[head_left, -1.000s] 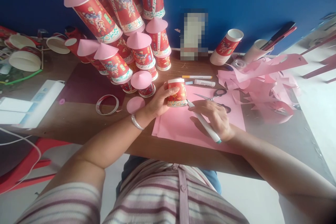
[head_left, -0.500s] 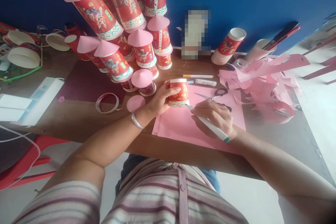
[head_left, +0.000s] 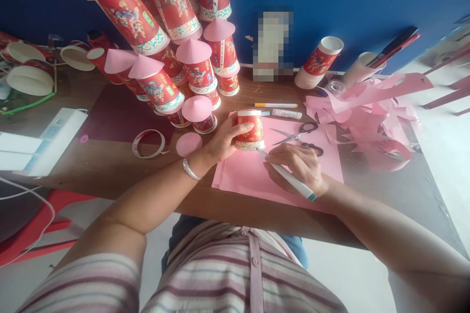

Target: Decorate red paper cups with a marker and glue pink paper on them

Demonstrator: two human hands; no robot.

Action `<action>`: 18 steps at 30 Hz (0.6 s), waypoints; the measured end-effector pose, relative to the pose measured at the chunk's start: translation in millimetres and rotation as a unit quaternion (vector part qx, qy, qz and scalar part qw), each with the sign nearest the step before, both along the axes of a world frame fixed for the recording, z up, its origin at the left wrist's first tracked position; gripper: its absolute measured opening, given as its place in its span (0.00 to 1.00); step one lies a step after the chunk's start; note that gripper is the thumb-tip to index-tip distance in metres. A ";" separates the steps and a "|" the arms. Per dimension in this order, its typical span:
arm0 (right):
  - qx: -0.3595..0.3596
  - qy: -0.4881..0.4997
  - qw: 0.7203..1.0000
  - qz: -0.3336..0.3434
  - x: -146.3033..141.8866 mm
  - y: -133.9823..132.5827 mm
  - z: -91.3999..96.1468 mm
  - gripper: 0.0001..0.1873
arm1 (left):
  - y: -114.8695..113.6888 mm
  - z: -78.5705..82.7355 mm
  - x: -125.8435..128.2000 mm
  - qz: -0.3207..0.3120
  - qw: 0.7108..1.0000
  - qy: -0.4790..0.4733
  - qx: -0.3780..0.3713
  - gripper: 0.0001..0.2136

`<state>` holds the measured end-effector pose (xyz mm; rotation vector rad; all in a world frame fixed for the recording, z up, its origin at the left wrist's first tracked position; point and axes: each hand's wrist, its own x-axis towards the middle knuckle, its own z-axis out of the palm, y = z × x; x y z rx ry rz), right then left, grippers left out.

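Note:
My left hand (head_left: 226, 138) is closed round a red paper cup (head_left: 253, 132), its thumb across the printed side. The cup's white lower band carries small coloured drawings. My right hand (head_left: 299, 164) grips a white marker (head_left: 290, 179) with a green end, its tip at the cup's lower edge. Under both hands lies pink paper (head_left: 242, 176). Scissors (head_left: 297, 138) with dark handles rest on it, just beyond my right hand. Behind the cup are a yellow-and-white marker (head_left: 276, 105) and a white tube (head_left: 286, 114).
Stacked red cups with pink cone tops (head_left: 196, 56) stand at the back left. A tape roll (head_left: 149, 144) and a pink disc (head_left: 189, 145) lie left of my hand. Pink paper scraps (head_left: 374, 122) heap at the right, near a pen cup (head_left: 362, 71). A white box (head_left: 55, 139) sits far left.
The marker tip has shifted slightly left along the cup's lower edge, my right hand moving with it. The scissors' lower handle shows more. My left hand still holds the cup.

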<state>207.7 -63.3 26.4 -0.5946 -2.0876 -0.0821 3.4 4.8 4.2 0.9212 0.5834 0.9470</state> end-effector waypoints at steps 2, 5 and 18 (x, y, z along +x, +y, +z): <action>0.001 -0.002 1.000 -0.001 0.5 -0.1 -0.1 0.13 | -0.2 0.4 -0.1 0.000 1.000 0.002 0.000 0.18; 0.006 -0.001 1.000 -0.004 0.3 0.0 -0.7 0.12 | -0.7 1.7 -0.4 0.003 1.000 0.003 -0.003 0.17; -0.002 -0.004 1.000 -0.004 0.3 0.7 -2.0 0.14 | -1.9 4.5 0.0 0.004 1.000 0.015 0.002 0.16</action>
